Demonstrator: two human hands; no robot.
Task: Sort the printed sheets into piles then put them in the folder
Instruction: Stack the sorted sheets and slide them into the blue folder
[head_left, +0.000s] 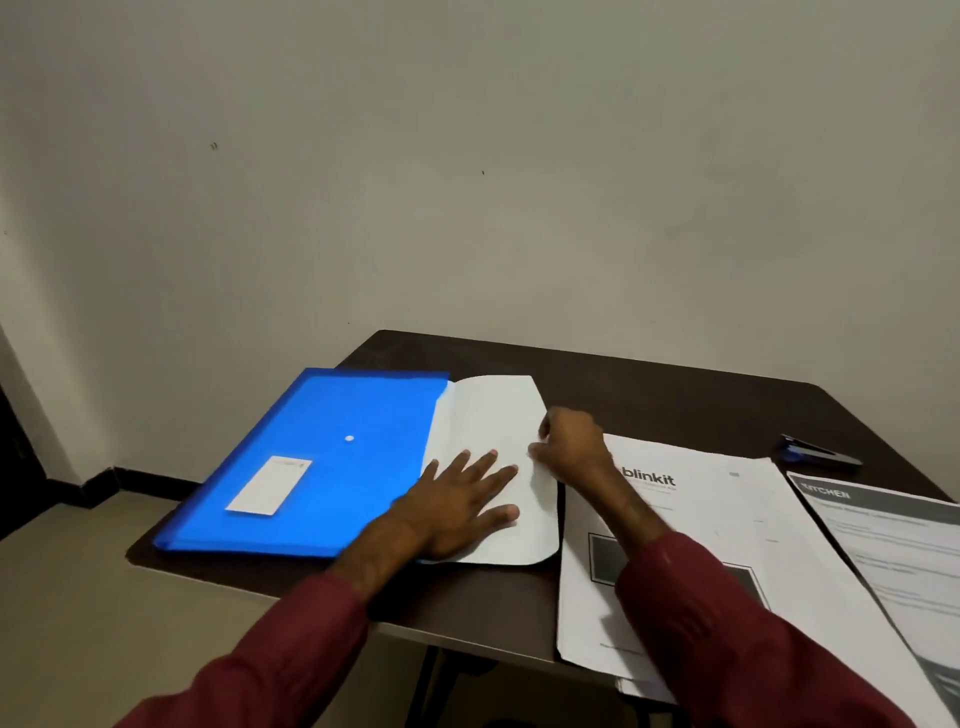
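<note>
A blue plastic folder (317, 457) with a white label and a snap button lies on the left part of the dark table (649, 395). White sheets (493, 410) stick out of its right side under the clear flap. My left hand (457, 506) presses flat on those sheets with fingers spread. My right hand (569, 441) is at the flap's right edge with fingers curled; whether it pinches the edge cannot be told. A pile with a "blinkit" sheet (701, 525) on top lies to the right, and a "KITCHEN" sheet pile (893, 540) lies at the far right.
A dark blue stapler (815, 453) sits near the table's far right corner. The folder overhangs the table's left edge. A bare wall stands behind the table, and floor shows at the lower left.
</note>
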